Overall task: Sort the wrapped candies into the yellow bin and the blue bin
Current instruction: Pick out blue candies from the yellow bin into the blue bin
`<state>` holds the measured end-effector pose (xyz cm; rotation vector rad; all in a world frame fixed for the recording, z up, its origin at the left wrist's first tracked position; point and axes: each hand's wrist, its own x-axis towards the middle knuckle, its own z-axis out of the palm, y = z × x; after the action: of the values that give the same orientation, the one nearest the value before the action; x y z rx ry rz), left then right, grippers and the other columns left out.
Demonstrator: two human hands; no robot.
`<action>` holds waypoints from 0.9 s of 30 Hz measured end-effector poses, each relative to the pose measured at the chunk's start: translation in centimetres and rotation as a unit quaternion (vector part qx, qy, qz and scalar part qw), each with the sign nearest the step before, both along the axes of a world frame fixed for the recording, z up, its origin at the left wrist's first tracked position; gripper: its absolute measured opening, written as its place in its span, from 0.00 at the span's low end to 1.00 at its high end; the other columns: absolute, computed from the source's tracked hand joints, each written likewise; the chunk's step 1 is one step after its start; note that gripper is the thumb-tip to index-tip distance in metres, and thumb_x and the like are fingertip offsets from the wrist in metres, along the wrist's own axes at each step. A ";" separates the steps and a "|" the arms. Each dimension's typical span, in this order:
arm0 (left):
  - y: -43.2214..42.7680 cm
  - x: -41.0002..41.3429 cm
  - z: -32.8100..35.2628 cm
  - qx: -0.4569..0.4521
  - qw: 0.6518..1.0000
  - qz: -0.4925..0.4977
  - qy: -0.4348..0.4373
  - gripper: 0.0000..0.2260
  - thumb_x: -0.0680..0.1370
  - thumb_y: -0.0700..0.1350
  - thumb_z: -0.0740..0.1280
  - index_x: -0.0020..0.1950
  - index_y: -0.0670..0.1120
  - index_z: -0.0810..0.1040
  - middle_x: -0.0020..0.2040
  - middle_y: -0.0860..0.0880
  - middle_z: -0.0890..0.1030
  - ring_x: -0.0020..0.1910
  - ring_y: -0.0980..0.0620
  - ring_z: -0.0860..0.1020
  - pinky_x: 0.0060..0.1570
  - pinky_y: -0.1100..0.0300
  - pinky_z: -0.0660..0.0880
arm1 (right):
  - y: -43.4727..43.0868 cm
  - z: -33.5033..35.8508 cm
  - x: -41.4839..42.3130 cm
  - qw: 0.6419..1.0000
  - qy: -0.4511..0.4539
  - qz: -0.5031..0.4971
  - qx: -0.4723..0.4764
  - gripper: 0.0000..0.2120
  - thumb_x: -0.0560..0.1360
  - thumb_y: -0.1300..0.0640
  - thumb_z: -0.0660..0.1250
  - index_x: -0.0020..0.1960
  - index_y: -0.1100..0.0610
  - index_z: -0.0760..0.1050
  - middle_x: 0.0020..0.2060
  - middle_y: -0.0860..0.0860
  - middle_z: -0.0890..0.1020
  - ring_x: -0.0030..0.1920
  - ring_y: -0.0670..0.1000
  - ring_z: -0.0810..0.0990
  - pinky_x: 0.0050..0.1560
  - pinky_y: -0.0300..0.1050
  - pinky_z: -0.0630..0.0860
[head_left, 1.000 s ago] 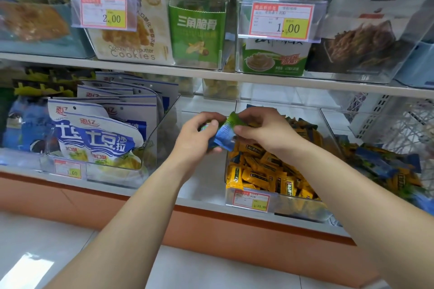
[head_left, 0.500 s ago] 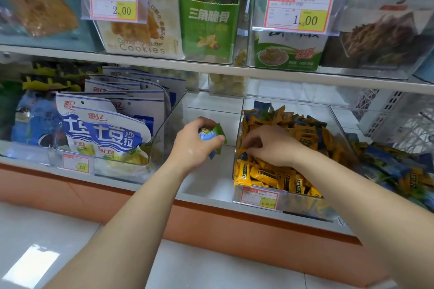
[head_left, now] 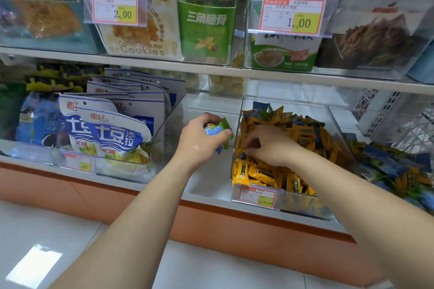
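My left hand [head_left: 202, 140] grips a small bunch of blue and green wrapped candies [head_left: 217, 129] above the bare shelf gap left of a clear bin. That clear bin [head_left: 281, 204] is heaped with yellow wrapped candies [head_left: 263, 176], with a few blue ones mixed in near the back. My right hand [head_left: 270, 145] reaches down into this heap with curled fingers; whether it pinches a candy is hidden. A pile of mostly blue wrapped candies [head_left: 387, 162] fills the bin at the far right.
White and blue snack bags [head_left: 105, 133] stand in a clear bin on the left. The upper shelf [head_left: 211, 72] carries boxes of cookies and green snack packs behind price tags. A white wire rack [head_left: 399, 119] stands at the back right. An orange plinth runs below the shelf.
My right hand let go of the blue candies and dropped into the yellow heap. My left hand kept the candies and drew slightly left.
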<state>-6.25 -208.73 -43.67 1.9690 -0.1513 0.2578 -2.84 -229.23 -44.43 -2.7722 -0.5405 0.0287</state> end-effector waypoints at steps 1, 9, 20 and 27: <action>-0.2 0.0 0.0 0.005 1.000 0.000 0.003 0.14 0.74 0.50 0.75 0.56 0.53 0.76 0.50 0.52 0.80 0.47 0.55 0.80 0.42 0.66 0.78 | 0.3 -0.2 0.1 1.000 -0.006 -0.006 -0.005 0.02 0.77 0.52 0.70 0.49 0.46 0.81 0.45 0.40 0.76 0.47 0.44 0.75 0.45 0.41 0.74; -0.9 -0.3 0.2 0.002 1.000 0.005 -0.001 0.14 0.74 0.50 0.75 0.56 0.53 0.76 0.48 0.54 0.79 0.47 0.55 0.80 0.42 0.65 0.80 | -0.6 0.9 -0.4 0.995 -0.006 -0.011 0.095 0.08 0.78 0.57 0.68 0.43 0.46 0.75 0.44 0.42 0.76 0.46 0.46 0.76 0.43 0.41 0.73; -10.8 -2.6 2.6 -0.128 0.988 -0.092 0.001 0.10 0.75 0.47 0.75 0.53 0.53 0.77 0.48 0.52 0.81 0.45 0.56 0.81 0.42 0.58 0.82 | -7.3 4.5 -9.5 0.781 0.074 -0.202 0.586 0.03 0.83 0.54 0.61 0.53 0.53 0.71 0.51 0.54 0.79 0.44 0.53 0.86 0.40 0.55 0.85; -19.6 -4.1 2.5 -0.053 0.989 -0.121 -0.067 0.10 0.76 0.50 0.72 0.55 0.55 0.75 0.49 0.58 0.79 0.49 0.59 0.78 0.50 0.61 0.77 | -12.5 3.7 -11.1 0.748 0.027 -0.217 0.627 0.08 0.81 0.57 0.66 0.57 0.49 0.71 0.44 0.49 0.86 0.45 0.52 0.86 0.37 0.46 0.81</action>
<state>-10.37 -228.32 -41.16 1.8071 -0.4514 0.2344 -13.94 -241.70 -40.69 -1.4657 0.1473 -0.2623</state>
